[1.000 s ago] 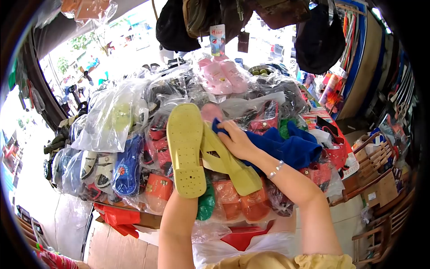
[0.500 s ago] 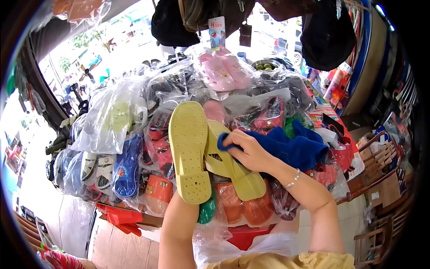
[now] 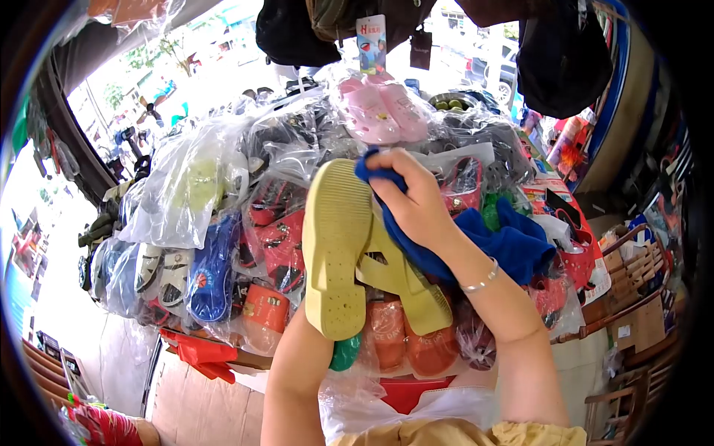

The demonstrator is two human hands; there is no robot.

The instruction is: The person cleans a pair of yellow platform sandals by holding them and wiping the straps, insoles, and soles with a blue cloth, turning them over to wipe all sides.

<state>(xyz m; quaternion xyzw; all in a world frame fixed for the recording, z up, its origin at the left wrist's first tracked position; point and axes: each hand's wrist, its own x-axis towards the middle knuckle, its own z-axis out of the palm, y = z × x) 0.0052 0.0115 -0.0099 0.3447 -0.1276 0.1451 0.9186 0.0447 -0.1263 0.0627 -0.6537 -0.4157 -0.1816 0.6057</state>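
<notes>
A pair of yellow slippers (image 3: 338, 223) is held up in front of me, one sole facing me and the other slipper tilted behind it on the right. My left forearm (image 3: 294, 379) rises behind the near slipper; the hand and fingers are hidden by the sole, which it holds from behind. My right hand (image 3: 413, 193) is closed around a bunched blue cloth (image 3: 483, 238), pressed at the toe end of the slippers. The rest of the cloth trails to the right beneath my right forearm.
Behind lies a heap of plastic-wrapped footwear: pink clogs (image 3: 383, 111), blue slippers (image 3: 212, 271), orange slippers (image 3: 264, 312). Black bags (image 3: 561, 59) hang overhead. A red bag (image 3: 201, 357) hangs at the stall's front edge; wooden chairs (image 3: 636, 260) stand at the right.
My right hand has moved up with the blue cloth, from between the slippers to their toe end. The slippers have shifted slightly right in view and turned a little.
</notes>
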